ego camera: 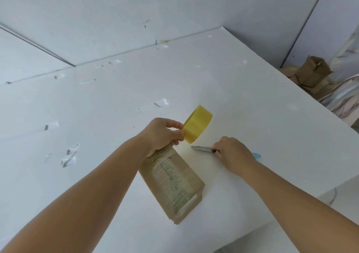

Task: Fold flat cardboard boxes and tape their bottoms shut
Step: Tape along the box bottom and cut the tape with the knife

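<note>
A small brown cardboard box (174, 182) stands on the white table (252, 101), its bottom face up with clear tape along the seam. My left hand (163, 134) holds a yellow roll of tape (197, 124) above the box's far end. A thin strand of tape seems to run from the roll down to the box. My right hand (233, 151) grips a utility knife (202, 148) with a blue handle, its blade lying low over the table and pointing left toward the tape.
Scraps of used clear tape (69, 155) are stuck across the table's left and middle. A heap of folded brown boxes (312, 73) lies on the floor beyond the table's right edge, beside striped fabric (345, 99). White walls stand close behind.
</note>
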Available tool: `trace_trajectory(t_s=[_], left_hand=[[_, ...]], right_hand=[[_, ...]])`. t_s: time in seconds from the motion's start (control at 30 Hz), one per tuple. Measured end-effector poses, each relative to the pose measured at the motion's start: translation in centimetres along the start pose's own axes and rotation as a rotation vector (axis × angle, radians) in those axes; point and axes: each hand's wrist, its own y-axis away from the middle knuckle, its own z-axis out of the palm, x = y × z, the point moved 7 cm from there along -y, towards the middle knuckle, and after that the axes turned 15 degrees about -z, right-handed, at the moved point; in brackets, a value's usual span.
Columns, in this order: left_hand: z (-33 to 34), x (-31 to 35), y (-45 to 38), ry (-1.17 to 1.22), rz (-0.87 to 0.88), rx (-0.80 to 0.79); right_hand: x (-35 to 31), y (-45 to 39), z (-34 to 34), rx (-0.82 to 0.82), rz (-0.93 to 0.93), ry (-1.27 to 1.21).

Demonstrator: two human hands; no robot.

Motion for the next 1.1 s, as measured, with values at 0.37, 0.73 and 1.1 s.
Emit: trace_trajectory(t_s=[0.37, 0.73, 1.1], left_hand=[[-0.3, 0.4, 0.3, 0.032, 0.058, 0.070], [-0.3, 1.2, 1.6, 0.035, 0.171, 0.099], [0.0, 1.3, 1.5, 0.068, 0.242, 0.076]], right_hand=[[-0.8, 4.2, -5.9, 0.140, -0.052, -0.311], [-8.5, 3.3, -11.3, 0.122, -0.084, 0.154], [-11.1, 0.6, -8.4, -0.150, -0.129, 0.254]])
